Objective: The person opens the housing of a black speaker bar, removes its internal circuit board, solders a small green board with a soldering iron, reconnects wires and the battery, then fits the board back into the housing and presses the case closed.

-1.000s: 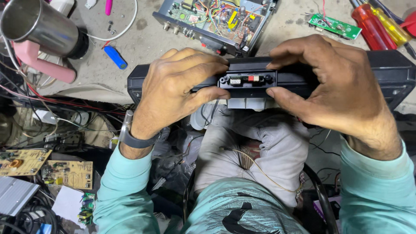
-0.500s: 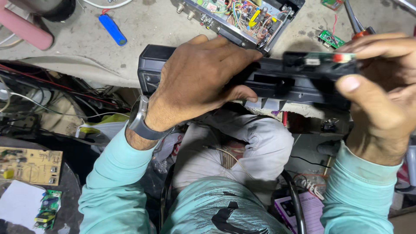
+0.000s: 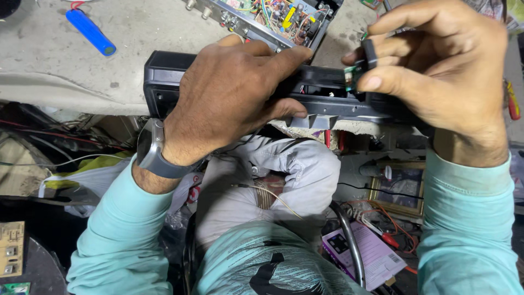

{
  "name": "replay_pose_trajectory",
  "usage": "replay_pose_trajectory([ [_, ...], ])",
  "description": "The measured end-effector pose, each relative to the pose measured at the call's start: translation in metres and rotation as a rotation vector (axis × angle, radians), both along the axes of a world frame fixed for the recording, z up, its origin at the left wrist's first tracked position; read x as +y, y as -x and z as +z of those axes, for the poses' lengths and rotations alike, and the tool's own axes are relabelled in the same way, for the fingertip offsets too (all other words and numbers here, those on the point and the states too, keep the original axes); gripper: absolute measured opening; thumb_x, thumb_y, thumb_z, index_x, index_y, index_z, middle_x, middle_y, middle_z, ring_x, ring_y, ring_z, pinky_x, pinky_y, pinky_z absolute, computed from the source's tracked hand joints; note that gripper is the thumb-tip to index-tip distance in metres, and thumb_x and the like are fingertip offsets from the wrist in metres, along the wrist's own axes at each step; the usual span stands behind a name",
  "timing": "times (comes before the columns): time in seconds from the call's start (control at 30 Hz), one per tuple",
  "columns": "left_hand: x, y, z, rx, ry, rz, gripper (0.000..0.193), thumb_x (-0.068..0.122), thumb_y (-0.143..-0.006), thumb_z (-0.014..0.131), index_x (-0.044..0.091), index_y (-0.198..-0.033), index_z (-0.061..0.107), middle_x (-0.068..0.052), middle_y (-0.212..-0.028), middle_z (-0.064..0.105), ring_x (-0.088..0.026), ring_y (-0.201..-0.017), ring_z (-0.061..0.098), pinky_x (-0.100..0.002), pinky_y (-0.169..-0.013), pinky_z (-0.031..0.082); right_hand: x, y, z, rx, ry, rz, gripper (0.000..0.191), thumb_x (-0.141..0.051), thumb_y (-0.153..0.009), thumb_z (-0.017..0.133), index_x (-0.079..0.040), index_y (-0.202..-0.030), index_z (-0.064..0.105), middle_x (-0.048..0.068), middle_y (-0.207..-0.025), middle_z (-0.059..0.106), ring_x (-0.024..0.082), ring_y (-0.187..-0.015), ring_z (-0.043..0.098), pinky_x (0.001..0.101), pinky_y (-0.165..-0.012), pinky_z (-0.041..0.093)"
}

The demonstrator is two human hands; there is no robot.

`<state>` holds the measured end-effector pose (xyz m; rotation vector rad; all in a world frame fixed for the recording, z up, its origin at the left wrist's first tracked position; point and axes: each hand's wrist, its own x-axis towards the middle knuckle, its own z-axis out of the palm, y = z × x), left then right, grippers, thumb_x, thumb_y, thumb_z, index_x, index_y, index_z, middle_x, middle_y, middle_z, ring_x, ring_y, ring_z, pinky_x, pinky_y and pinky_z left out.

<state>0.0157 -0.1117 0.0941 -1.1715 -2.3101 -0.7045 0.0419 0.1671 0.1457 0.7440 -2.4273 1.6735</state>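
A long black plastic device housing (image 3: pixel 164 82) lies along the near edge of the grey workbench (image 3: pixel 65 76). My left hand (image 3: pixel 229 98) lies over its middle and grips it. My right hand (image 3: pixel 436 71) is at the housing's right part, pinching a small green circuit module with a black part (image 3: pixel 357 68) between thumb and fingers, just above the housing's top slot. A dark watch (image 3: pixel 153 153) sits on my left wrist.
An open metal chassis with a wired circuit board (image 3: pixel 267 19) stands behind the housing. A blue cylinder (image 3: pixel 90 31) lies at the back left. Below the bench are tangled wires, circuit boards (image 3: pixel 11 248), a framed picture (image 3: pixel 401 188) and a pink booklet (image 3: pixel 363 251).
The view has shifted right and closer. My right hand has drawn the small green module up off the housing's top; my left hand stays clamped on the housing.
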Motion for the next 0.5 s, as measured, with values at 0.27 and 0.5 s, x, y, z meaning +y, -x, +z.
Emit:
replay_pose_trajectory([
  [0.27,0.000,0.007,-0.009,0.057,-0.032,0.009,0.091,0.057,-0.082,0.083,0.007,-0.148,0.046,-0.011,-0.085,0.067,-0.037,-0.079,0.065,-0.047,-0.067,0.048,-0.033,0.006,0.007,0.061,-0.336,0.093,0.044,-0.004,-0.091,0.082,0.005,-0.129,0.061,0.009,-0.115,0.069,0.016,-0.110,0.071,0.0312,-0.099,0.063],
  [0.5,-0.002,0.016,-0.017,0.084,-0.054,-0.006,0.094,0.074,-0.089,0.065,0.004,-0.149,0.043,-0.012,-0.078,0.066,-0.039,-0.075,0.066,-0.049,-0.065,0.050,-0.033,0.002,0.007,0.127,-0.406,0.057,0.041,-0.006,-0.086,0.082,0.001,-0.121,0.063,0.009,-0.113,0.070,0.015,-0.109,0.070,0.0311,-0.099,0.060],
])
